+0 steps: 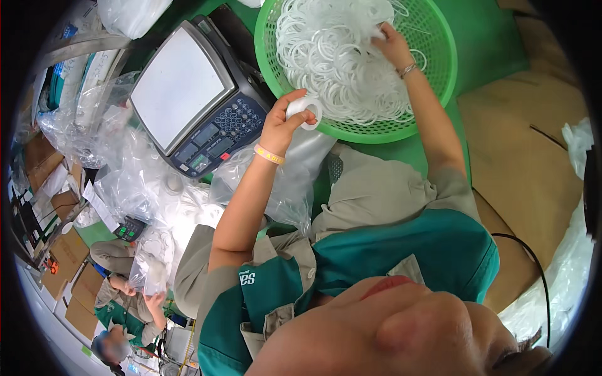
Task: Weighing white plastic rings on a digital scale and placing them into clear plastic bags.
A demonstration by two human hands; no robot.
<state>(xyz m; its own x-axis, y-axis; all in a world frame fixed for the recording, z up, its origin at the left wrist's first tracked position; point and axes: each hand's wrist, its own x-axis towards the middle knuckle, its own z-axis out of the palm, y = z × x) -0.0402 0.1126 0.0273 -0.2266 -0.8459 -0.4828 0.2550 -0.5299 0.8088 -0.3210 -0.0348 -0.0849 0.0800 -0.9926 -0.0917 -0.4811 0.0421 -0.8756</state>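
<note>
My left hand [283, 122] is closed round a short stack of white plastic rings [293, 109], held up beside the near left rim of a green perforated basket [266, 37]. Inside the basket lies a large heap of loose white rings [332, 69]. My right hand [395, 49] reaches over the far right part of the heap, its fingers pinched on a few white rings [378, 12] that are smeared by motion.
A digital weighing scale [182, 88] with a pale flat pan stands left of the basket. Clear plastic bags [269, 182] lie before it. Flattened cardboard [520, 150] is at right. Lower left, a co-worker [125, 307] in green handles a clear bag.
</note>
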